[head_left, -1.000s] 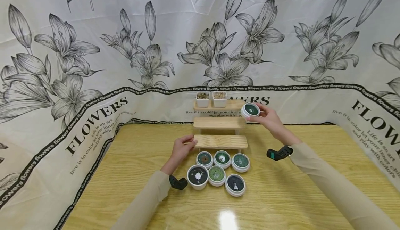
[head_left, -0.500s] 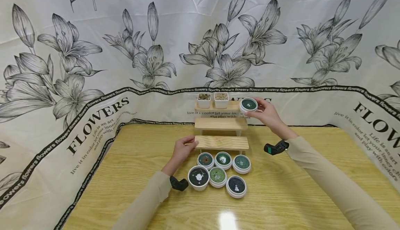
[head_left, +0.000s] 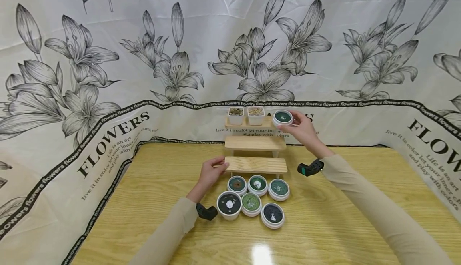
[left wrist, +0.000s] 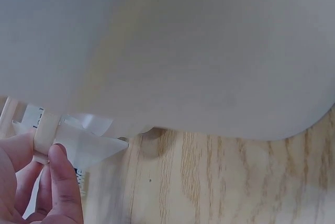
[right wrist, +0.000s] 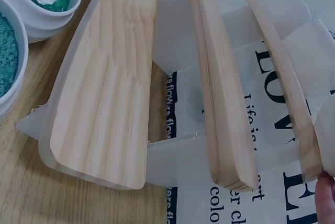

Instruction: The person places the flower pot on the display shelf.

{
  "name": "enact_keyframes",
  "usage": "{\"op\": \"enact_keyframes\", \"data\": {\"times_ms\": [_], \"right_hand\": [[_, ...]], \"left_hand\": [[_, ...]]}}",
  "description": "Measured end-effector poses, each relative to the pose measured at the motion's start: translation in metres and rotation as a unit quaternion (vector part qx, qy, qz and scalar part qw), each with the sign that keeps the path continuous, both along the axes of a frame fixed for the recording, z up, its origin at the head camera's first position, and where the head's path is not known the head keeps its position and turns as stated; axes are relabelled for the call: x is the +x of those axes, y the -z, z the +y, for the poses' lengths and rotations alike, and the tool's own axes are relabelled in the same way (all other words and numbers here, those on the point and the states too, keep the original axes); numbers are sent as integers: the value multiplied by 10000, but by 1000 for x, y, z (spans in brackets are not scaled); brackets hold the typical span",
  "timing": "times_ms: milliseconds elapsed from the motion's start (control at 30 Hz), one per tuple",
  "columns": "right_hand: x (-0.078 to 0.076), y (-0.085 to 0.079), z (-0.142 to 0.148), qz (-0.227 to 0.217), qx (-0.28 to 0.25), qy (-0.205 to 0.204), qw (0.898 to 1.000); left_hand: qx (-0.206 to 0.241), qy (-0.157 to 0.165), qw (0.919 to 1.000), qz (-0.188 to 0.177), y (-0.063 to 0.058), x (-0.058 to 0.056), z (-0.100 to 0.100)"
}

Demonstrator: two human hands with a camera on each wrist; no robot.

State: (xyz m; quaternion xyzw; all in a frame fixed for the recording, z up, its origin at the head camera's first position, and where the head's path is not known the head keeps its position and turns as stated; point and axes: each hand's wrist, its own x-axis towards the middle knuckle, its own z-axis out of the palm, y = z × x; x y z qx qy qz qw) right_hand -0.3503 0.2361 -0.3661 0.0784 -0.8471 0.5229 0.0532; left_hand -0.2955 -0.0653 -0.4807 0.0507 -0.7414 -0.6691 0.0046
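A three-tier wooden shelf stand (head_left: 255,142) stands against the printed cloth. With thumb and fingers my left hand (head_left: 211,173) pinches the left end of its lowest board (head_left: 257,164); the left wrist view shows this grip at the board end (left wrist: 48,132). My right hand (head_left: 303,129) holds a small round white pot with a dark green filling (head_left: 283,117) at the right end of the top board (head_left: 267,122). Left of it on that board sit two square white pots, one with mottled contents (head_left: 235,117), one with pale pebbles (head_left: 256,117). A right fingertip (right wrist: 325,195) touches the top board's end.
Several round white pots crowd the table before the stand, among them a larger dark-filled pot (head_left: 229,204), a light green one (head_left: 251,203) and a dark one (head_left: 272,215). Flower-printed cloth (head_left: 180,123) walls the table's back and sides. A blurred white surface (left wrist: 209,51) blocks much of the left wrist view.
My right hand has carried the round green-filled pot leftward and slightly up, from beside the stand to over the top board's right end. The left hand keeps its grip on the lowest board.
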Motion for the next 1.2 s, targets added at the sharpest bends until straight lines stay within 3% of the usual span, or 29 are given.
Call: {"op": "enact_keyframes", "data": {"times_ms": [567,1200], "right_hand": [[-10,6,-12,289,-294,567,9975],[-10,9,-9,395,-138,205,9989]], "left_hand": [[-24,5,10000,30,-1,0,0],[-6,31,10000,39,-1,1,0]]}}
